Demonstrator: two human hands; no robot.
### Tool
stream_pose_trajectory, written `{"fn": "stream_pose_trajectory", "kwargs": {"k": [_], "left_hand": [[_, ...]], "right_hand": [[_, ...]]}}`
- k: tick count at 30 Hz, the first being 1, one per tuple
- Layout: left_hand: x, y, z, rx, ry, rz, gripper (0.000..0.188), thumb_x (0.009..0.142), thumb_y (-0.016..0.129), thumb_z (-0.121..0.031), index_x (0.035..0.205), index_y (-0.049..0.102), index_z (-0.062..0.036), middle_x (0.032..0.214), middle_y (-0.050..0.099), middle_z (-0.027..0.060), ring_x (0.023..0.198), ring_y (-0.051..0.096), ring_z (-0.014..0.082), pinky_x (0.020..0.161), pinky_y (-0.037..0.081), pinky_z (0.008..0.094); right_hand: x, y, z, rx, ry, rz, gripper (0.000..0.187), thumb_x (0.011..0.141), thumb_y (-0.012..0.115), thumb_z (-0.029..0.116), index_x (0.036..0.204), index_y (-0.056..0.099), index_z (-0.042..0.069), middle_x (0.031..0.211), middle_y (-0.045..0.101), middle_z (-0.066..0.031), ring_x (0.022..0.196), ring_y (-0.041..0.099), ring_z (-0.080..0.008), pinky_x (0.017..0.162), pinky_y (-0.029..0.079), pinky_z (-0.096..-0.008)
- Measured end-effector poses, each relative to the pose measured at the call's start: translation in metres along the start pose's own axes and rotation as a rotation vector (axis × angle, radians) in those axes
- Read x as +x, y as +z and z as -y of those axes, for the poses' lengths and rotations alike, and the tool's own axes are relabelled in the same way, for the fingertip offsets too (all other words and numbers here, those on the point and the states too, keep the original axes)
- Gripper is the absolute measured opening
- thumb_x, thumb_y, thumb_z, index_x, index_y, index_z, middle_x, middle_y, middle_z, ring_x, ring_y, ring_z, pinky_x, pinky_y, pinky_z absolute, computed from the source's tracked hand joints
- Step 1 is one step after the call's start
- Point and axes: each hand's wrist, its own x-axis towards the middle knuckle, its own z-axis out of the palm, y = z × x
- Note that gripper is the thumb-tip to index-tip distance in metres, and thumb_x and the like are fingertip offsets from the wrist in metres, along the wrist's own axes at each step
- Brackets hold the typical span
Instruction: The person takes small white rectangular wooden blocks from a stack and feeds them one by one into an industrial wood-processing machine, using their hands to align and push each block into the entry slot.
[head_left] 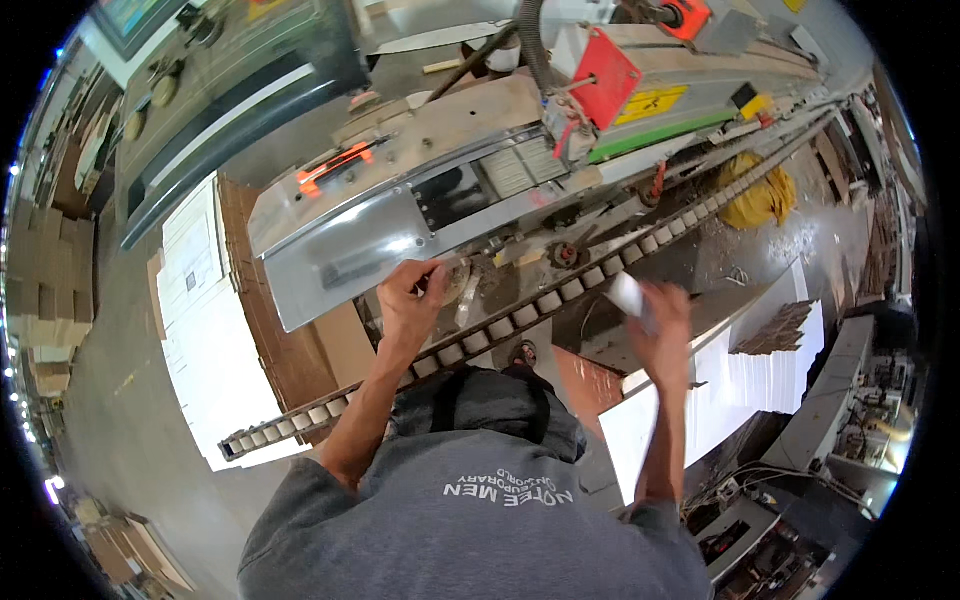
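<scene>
Grey shirt (470, 530) closest in, right below me, and straight on to my hands! Left hand (408, 300) out at 11 o'clock, fingers curled into a loose fist; whether anything is tucked inside, I can't tell. Over at 2 o'clock my right hand (665, 335) is a blur, and it's got something: a small white piece (627, 294), gripped at the fingertips and poking out toward 11, too smeared to read its shape.

Cutting right across in front of me, the roller strip (525, 316), a dark rail of pale rollers running from 9 o'clock up to between 1 and 2. White sheets (205, 330) are stacked at 10, with the strip's end passing over their near corner; more white boards (770, 370) lie at 3.

Beyond the strip, here's the machine: shiny metal plate (345, 265) at 11, just past my left fist, orange fitting (335, 168) behind it. Red panel (607, 78) at 1, green strip (662, 137) just beside it, yellow bag (757, 195) between 1 and 2. And farthest out, a dark tabletop (245, 90) at 11!
</scene>
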Motion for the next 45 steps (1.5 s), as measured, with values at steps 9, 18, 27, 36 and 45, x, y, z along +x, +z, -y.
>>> {"fn": "stream_pose_trajectory", "kwargs": {"k": [9,18,27,36,45], "left_hand": [[0.001,-0.062,0.022,0.047,-0.04,-0.192,0.013,0.086,0.071,-0.005,0.096,0.073,0.0032,0.081,0.068,0.0137,0.067,0.062,0.0172,0.063,0.049,0.0294],[0.053,-0.075,0.035,0.352,0.06,-0.21,0.021,0.077,0.079,-0.014,0.092,0.071,-0.0008,0.077,0.065,0.015,0.067,0.064,0.0313,0.062,0.051,0.0396],[0.086,-0.06,0.048,0.402,0.091,-0.108,0.027,0.078,0.081,-0.017,0.097,0.072,0.0006,0.089,0.069,0.0161,0.075,0.068,0.0311,0.069,0.054,0.0374],[0.098,-0.038,0.055,0.423,0.214,-0.144,0.019,0.08,0.078,-0.015,0.089,0.071,-0.0011,0.082,0.068,0.0157,0.071,0.066,0.0331,0.064,0.053,0.0371],[0.121,0.028,0.033,0.41,0.321,-0.117,0.016,0.082,0.074,-0.018,0.077,0.065,-0.0055,0.074,0.06,0.0125,0.068,0.061,0.0352,0.06,0.049,0.0441]], "right_hand": [[0.169,0.188,0.167,0.083,-0.678,0.202,0.046,0.073,0.072,0.002,0.118,0.061,0.006,0.121,0.055,-0.0132,0.113,0.048,-0.0353,0.1,0.042,-0.0459],[0.122,0.18,0.181,0.656,-0.06,0.039,0.036,0.088,0.069,0.008,0.122,0.062,0.001,0.097,0.064,-0.0119,0.08,0.059,-0.0192,0.075,0.052,-0.0306],[0.122,0.215,0.192,0.902,0.192,0.086,0.053,0.092,0.066,0.017,0.137,0.049,-0.006,0.109,0.057,-0.0172,0.083,0.057,-0.0203,0.071,0.051,-0.032],[0.136,0.219,0.186,0.645,0.008,-0.045,0.056,0.093,0.064,0.022,0.137,0.047,-0.008,0.118,0.059,-0.0235,0.096,0.055,-0.0303,0.081,0.05,-0.0394],[0.165,0.204,0.134,0.358,-0.138,-0.232,0.049,0.09,0.064,0.018,0.128,0.05,-0.01,0.12,0.059,-0.0286,0.106,0.055,-0.0429,0.101,0.038,-0.0509]]}}
